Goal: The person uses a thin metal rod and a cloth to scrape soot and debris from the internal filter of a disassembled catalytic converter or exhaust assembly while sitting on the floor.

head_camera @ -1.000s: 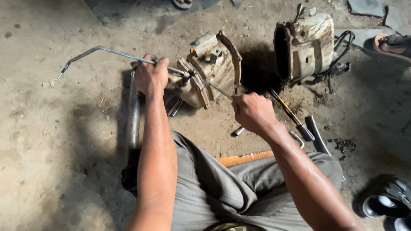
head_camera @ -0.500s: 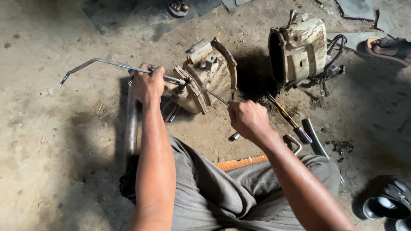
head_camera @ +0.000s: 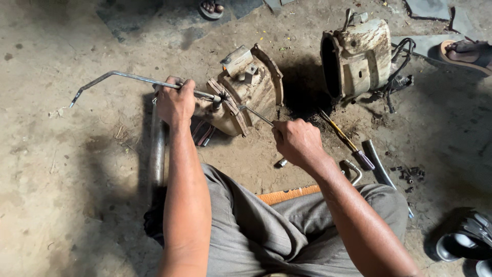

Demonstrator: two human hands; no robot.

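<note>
1. Fingers of the left hand point(head_camera: 175, 102) wrap the bent metal rod point(head_camera: 138, 81).
2. Right hand point(head_camera: 297, 141) pinches a thin tool point(head_camera: 256, 115) against the dirty motor housing point(head_camera: 246, 95) on the dirt floor point(head_camera: 61, 179).

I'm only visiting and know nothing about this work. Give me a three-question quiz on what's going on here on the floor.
1. True or false: the left hand grips a bent metal rod.
2. What does the right hand hold? A) a thin metal tool B) a hammer C) a rag
3. Where does the second rusty housing stand relative to the rusty housing being worked on?

Key: 1 true. 2 A, the thin metal tool points into the near housing. 3 To its right, apart from it, cables beside it.
</note>
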